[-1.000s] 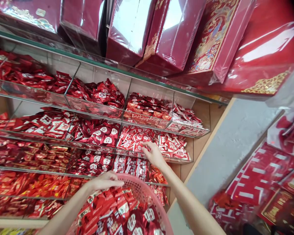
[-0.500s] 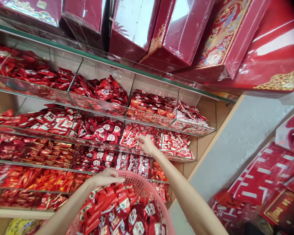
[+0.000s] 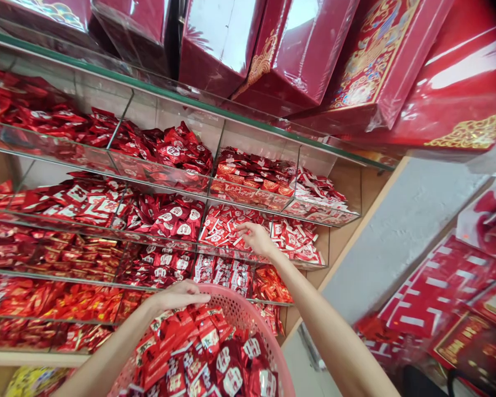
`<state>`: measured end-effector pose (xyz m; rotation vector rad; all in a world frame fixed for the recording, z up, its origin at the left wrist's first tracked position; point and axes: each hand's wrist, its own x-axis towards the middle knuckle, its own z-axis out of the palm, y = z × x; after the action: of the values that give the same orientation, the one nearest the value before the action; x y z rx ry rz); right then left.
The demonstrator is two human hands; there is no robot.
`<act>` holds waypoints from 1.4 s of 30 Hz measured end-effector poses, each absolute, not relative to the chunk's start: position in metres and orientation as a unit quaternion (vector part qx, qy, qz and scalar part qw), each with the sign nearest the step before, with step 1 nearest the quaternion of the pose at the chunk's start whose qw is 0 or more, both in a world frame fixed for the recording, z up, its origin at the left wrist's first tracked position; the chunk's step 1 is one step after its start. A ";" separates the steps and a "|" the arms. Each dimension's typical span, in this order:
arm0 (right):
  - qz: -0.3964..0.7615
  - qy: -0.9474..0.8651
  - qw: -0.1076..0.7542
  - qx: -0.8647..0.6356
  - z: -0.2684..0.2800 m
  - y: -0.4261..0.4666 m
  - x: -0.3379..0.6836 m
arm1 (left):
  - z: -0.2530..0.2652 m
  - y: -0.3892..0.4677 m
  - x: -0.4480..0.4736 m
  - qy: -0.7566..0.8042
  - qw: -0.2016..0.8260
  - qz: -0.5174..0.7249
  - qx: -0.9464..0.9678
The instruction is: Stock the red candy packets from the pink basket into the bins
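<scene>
A pink perforated plastic basket stands low in front of me, filled with red wrapped candy packets. My left hand is closed over its far left rim, thumb along the edge. My right hand is at the front of a clear bin, just over small red-and-white packets. Its fingers point left, loosely bent and apart, and I see nothing in them. Beside it on the right lies a bin of similar red-and-white packets.
Tiered shelves with clear dividers hold many red packets. A glass shelf above carries large maroon gift boxes. On the right are a grey wall and red packaged goods.
My right hand has moved slightly right within the view, still over the small packets. The view has shifted a little. My left hand stays on the basket rim.
</scene>
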<state>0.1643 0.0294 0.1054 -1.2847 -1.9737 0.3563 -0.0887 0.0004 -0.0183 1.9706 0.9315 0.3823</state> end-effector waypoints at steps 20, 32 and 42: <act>0.165 -0.745 0.459 -0.456 0.094 0.012 0.193 | -0.011 -0.008 -0.088 0.379 0.458 0.156 0.789; 0.213 -0.727 0.504 -0.415 0.099 -0.044 0.177 | -0.019 -0.006 -0.091 0.376 0.458 0.169 0.788; 0.251 -0.753 0.447 -0.411 0.077 -0.131 0.143 | -0.018 -0.009 -0.091 0.371 0.483 0.173 0.774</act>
<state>0.1429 -0.1314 0.0766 -1.0182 -1.8653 0.6218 -0.0911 -0.0092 -0.0178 1.8857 0.9031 0.4205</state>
